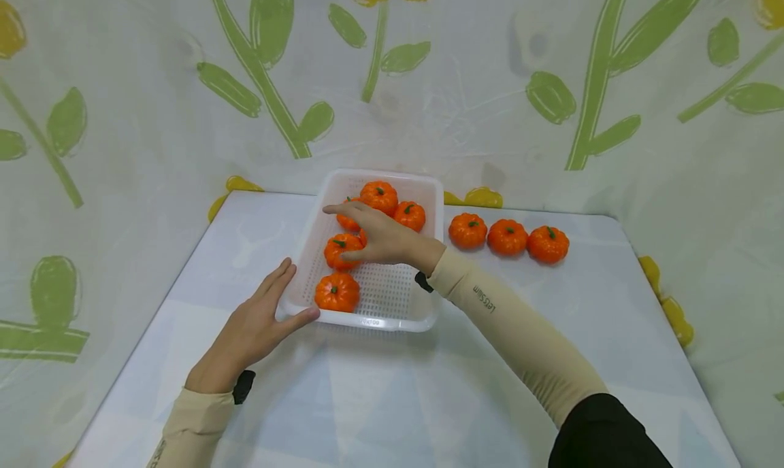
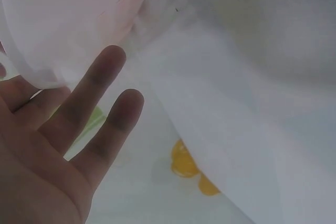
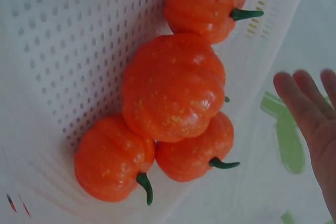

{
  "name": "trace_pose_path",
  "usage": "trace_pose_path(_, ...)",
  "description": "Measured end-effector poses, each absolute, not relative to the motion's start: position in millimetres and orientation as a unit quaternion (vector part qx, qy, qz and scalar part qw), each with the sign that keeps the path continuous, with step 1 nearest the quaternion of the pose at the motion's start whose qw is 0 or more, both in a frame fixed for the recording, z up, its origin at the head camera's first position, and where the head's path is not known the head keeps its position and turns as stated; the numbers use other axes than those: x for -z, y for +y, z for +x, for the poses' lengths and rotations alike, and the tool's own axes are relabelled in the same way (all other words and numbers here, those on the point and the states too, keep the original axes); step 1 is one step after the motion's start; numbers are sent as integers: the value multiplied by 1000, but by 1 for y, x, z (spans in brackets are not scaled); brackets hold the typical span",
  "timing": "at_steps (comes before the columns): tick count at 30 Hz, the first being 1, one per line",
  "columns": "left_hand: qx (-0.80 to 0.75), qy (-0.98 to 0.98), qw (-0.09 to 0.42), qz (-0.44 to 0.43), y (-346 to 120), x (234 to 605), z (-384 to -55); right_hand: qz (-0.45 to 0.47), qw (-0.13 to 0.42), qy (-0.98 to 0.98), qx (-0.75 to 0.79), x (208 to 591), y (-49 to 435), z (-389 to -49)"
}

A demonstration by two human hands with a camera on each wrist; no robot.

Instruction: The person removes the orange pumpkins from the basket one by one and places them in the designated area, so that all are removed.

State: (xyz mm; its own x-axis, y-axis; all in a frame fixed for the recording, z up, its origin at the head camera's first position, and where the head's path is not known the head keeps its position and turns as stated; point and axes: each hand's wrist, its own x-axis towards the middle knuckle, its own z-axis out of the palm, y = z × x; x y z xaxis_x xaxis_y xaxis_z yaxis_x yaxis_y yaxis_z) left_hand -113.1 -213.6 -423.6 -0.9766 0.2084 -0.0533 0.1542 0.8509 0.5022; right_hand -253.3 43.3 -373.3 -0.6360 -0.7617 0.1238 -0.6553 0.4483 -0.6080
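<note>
Left hand (image 1: 252, 328) spread against the white plastic basket (image 1: 382, 323), prob to steady it, right hand (image 1: 389, 241) splayed over mini pumpkins (image 1: 337, 292) inside

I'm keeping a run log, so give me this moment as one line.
left hand: at near-left corner of basket | right hand: above basket pumpkins | three other pumpkins: on table, right of basket

Pale table (image 1: 490, 373); whitish backdrop (image 1: 465, 101) behind, printed green leaves (image 1: 272, 22).
</note>
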Motion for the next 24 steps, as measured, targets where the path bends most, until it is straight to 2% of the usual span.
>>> trace_pose_path(13, -263, 958, 52, 97, -214, 424, -113, -437, 205, 841, 244, 386, 30, -239)
trace_pose_path(24, -260, 959, 49, 99, -214, 424, -113, -432, 216, 854, 195, 399, 24, -232)
